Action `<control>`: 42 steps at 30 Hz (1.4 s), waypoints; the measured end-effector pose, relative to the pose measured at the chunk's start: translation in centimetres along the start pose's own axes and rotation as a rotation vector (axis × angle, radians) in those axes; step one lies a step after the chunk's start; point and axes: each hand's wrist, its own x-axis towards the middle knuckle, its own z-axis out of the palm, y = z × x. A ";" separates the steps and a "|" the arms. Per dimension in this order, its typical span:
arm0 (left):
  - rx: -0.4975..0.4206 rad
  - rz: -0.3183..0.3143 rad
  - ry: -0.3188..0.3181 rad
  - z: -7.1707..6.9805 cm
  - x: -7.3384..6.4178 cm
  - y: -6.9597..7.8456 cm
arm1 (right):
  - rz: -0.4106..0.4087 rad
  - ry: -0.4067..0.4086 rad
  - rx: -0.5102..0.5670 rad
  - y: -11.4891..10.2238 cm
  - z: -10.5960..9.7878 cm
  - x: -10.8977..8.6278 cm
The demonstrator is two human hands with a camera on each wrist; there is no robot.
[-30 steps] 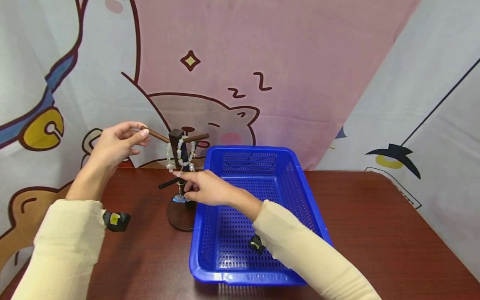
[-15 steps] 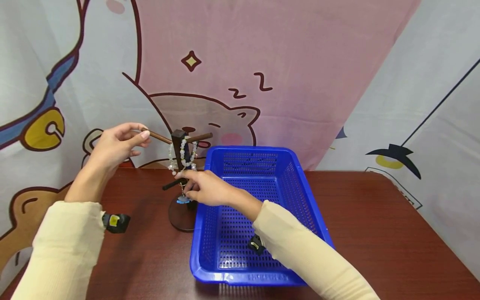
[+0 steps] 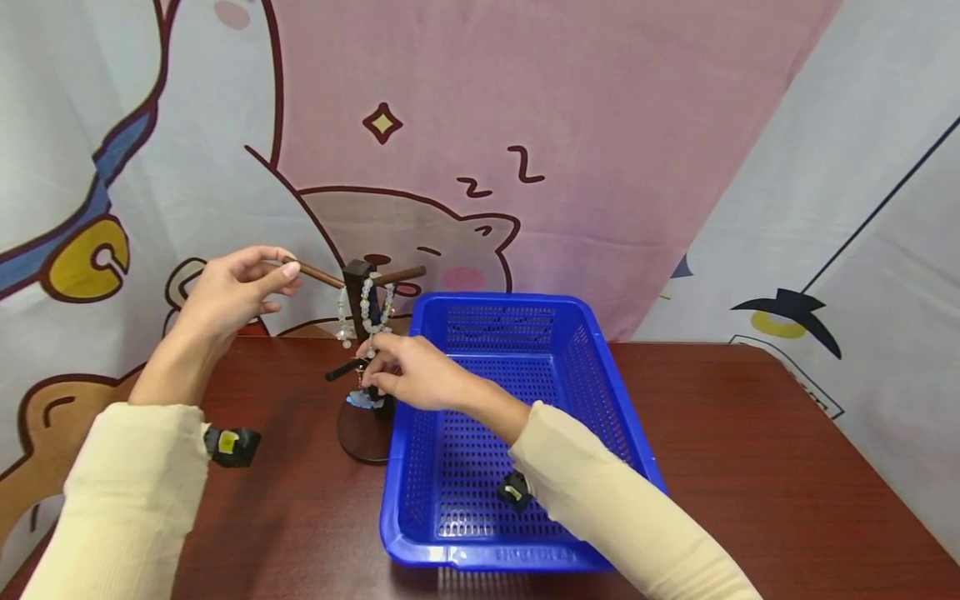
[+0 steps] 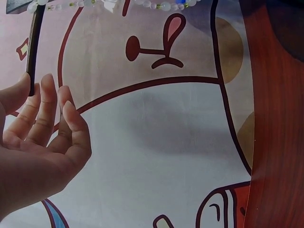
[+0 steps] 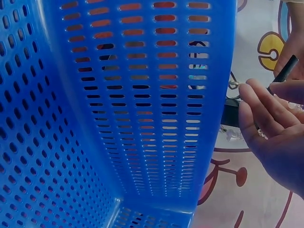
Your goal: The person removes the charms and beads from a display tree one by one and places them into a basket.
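A dark wooden jewelry stand with several pegs stands left of the blue basket. My left hand pinches the end of its upper left peg between thumb and fingers; the left wrist view shows the same grip on the peg. Clear beaded bracelets hang from the upper pegs. My right hand is at the lower peg, its fingertips right by a thin chain with a blue charm. I cannot tell whether they pinch the chain; the fingers partly hide it.
The perforated basket sits on a reddish-brown table, its left wall close to the stand's round base. My right forearm reaches across the basket. A cartoon-printed cloth hangs behind the table.
The stand has shifted slightly to the right. My right hand's index finger has drawn back and curled beside the lower peg. The left hand keeps its grip on the upper peg.
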 end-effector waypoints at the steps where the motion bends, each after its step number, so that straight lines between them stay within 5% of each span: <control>1: -0.005 0.002 0.000 0.0 0.0 0.0 | 0.002 0.005 -0.009 0.0 0.0 0.0; 17: -0.032 -0.001 -0.012 -0.2 -0.1 -0.2 | -0.012 0.059 -0.112 0.6 0.1 -0.4; 25: -0.028 -0.004 -0.011 -0.3 -0.1 -0.1 | 0.028 0.042 -0.030 0.8 0.4 -0.1; 42: -0.029 0.009 -0.006 -0.1 0.0 0.0 | 0.063 0.120 -0.035 1.3 0.9 0.4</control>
